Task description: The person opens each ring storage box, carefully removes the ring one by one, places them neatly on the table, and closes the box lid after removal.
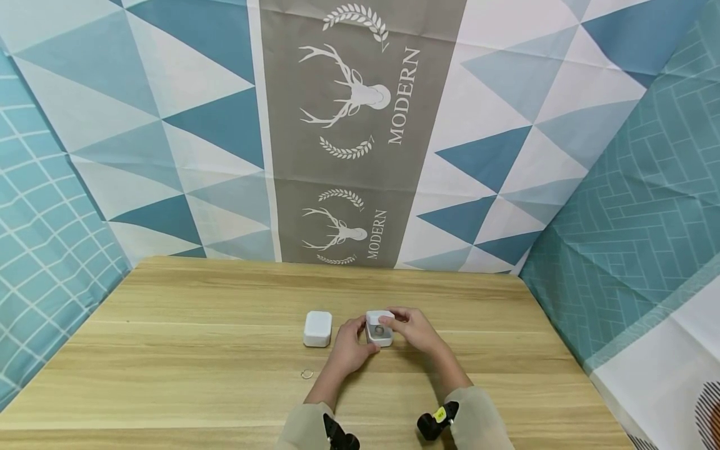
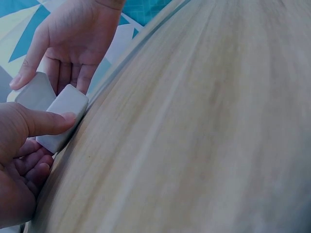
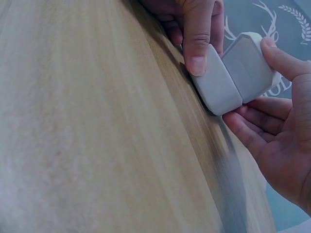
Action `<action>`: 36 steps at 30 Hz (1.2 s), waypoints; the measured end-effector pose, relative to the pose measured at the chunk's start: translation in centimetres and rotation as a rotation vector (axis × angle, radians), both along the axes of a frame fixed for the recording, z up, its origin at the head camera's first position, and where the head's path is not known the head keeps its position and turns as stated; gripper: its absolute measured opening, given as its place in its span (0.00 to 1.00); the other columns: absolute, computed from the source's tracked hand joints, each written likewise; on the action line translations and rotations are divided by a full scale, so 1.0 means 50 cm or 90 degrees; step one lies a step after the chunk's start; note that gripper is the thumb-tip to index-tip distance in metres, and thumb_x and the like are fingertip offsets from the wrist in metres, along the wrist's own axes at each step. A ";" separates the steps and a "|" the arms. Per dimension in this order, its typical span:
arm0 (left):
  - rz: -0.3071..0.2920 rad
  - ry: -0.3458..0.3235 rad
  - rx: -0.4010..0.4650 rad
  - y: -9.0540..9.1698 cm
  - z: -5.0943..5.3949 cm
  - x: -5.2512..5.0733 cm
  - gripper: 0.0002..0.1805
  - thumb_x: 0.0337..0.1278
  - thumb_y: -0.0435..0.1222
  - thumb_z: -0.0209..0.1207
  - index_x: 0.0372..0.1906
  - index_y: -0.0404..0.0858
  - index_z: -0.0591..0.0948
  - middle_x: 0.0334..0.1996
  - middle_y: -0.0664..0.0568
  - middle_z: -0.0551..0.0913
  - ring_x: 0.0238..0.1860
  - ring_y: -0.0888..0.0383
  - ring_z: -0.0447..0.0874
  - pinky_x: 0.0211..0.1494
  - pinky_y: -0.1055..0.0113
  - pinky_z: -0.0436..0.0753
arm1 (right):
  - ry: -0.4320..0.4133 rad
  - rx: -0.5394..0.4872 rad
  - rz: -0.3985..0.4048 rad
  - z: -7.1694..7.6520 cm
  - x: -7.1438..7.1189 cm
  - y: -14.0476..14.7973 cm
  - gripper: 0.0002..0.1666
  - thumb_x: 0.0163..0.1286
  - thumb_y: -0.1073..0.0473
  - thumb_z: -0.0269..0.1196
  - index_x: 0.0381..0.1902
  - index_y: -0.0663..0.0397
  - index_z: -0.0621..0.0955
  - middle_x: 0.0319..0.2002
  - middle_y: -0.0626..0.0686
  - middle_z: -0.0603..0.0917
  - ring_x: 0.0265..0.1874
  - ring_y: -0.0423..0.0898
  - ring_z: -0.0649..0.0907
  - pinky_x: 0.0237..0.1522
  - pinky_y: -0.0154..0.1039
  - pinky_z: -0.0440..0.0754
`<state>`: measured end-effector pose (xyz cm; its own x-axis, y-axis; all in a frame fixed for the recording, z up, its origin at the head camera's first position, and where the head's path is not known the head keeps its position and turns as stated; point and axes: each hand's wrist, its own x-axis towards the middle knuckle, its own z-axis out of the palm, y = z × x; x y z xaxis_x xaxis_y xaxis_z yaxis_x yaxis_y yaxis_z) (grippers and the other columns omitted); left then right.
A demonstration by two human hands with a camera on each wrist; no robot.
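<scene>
A small white ring box [image 1: 380,342] stands on the table with its lid [image 3: 250,68] raised. My left hand [image 1: 349,351] grips the base [image 3: 218,90] from the left, thumb on the front side. From the right, my right hand [image 1: 416,329] holds the lid, the thumb at its edge. Something small, round and greyish shows inside the box in the head view; its details are too small to tell. To the left sits a second white box [image 1: 317,329] with its lid down. A thin ring [image 1: 306,374] lies on the wood in front of that box.
The wooden table [image 1: 185,350] stretches out on both sides of the hands. Behind its far edge hangs a patterned cloth [image 1: 214,156] with triangles and deer heads. Teal cloths hang at the left and right sides.
</scene>
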<state>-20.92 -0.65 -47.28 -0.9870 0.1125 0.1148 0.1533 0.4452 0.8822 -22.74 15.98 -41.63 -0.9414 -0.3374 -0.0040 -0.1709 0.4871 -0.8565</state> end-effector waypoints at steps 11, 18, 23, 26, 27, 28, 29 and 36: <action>0.008 0.009 -0.006 0.000 0.000 0.000 0.36 0.40 0.32 0.70 0.59 0.25 0.71 0.52 0.36 0.77 0.56 0.41 0.73 0.62 0.47 0.71 | -0.010 0.007 -0.008 0.008 0.003 -0.001 0.28 0.68 0.52 0.58 0.57 0.70 0.74 0.50 0.62 0.82 0.49 0.52 0.81 0.54 0.48 0.78; 0.002 0.010 0.001 0.000 0.000 0.001 0.37 0.41 0.32 0.69 0.60 0.24 0.70 0.53 0.35 0.76 0.57 0.41 0.73 0.62 0.48 0.71 | -0.011 0.000 -0.003 -0.018 -0.018 0.004 0.28 0.68 0.52 0.57 0.56 0.70 0.74 0.50 0.63 0.82 0.49 0.52 0.81 0.54 0.50 0.78; 0.003 0.010 -0.001 0.000 -0.001 0.000 0.37 0.41 0.32 0.69 0.60 0.25 0.70 0.53 0.35 0.76 0.57 0.41 0.73 0.63 0.47 0.71 | -0.009 -0.004 -0.008 -0.060 -0.045 0.013 0.30 0.67 0.48 0.58 0.57 0.66 0.75 0.50 0.60 0.82 0.50 0.51 0.81 0.54 0.49 0.79; 0.003 0.009 -0.002 0.000 -0.001 0.001 0.37 0.41 0.32 0.70 0.59 0.25 0.70 0.53 0.35 0.76 0.57 0.41 0.73 0.63 0.47 0.71 | -0.009 -0.002 -0.008 -0.068 -0.050 0.016 0.32 0.66 0.44 0.58 0.56 0.64 0.76 0.50 0.59 0.82 0.49 0.49 0.82 0.53 0.47 0.79; 0.003 0.009 -0.002 0.000 -0.001 0.001 0.36 0.41 0.32 0.70 0.59 0.25 0.71 0.53 0.35 0.76 0.57 0.41 0.73 0.63 0.47 0.71 | -0.011 -0.004 -0.009 -0.068 -0.050 0.016 0.32 0.66 0.43 0.58 0.56 0.64 0.76 0.50 0.58 0.83 0.49 0.49 0.82 0.53 0.47 0.79; 0.003 0.008 -0.002 0.000 -0.001 0.001 0.36 0.41 0.32 0.70 0.59 0.25 0.71 0.53 0.35 0.76 0.57 0.41 0.73 0.63 0.47 0.71 | -0.011 -0.007 -0.009 -0.068 -0.050 0.016 0.32 0.66 0.43 0.58 0.56 0.64 0.76 0.50 0.58 0.83 0.49 0.49 0.82 0.53 0.47 0.79; 0.004 0.008 -0.002 0.000 -0.001 0.001 0.36 0.41 0.33 0.70 0.59 0.25 0.71 0.53 0.35 0.76 0.57 0.41 0.73 0.63 0.47 0.71 | -0.013 -0.012 -0.009 -0.069 -0.050 0.015 0.32 0.66 0.43 0.58 0.56 0.64 0.76 0.50 0.58 0.83 0.48 0.49 0.82 0.53 0.47 0.80; 0.004 0.010 -0.004 0.000 -0.001 0.000 0.37 0.41 0.33 0.70 0.59 0.24 0.71 0.53 0.35 0.76 0.57 0.41 0.73 0.63 0.48 0.71 | -0.016 -0.024 -0.002 -0.070 -0.053 0.015 0.34 0.65 0.41 0.58 0.56 0.63 0.77 0.50 0.59 0.83 0.47 0.50 0.83 0.53 0.47 0.79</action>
<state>-20.92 -0.65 -47.31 -0.9858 0.1077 0.1289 0.1640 0.4520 0.8768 -25.38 16.74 -45.15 -0.9419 -0.3355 -0.0141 -0.1486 0.4541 -0.8785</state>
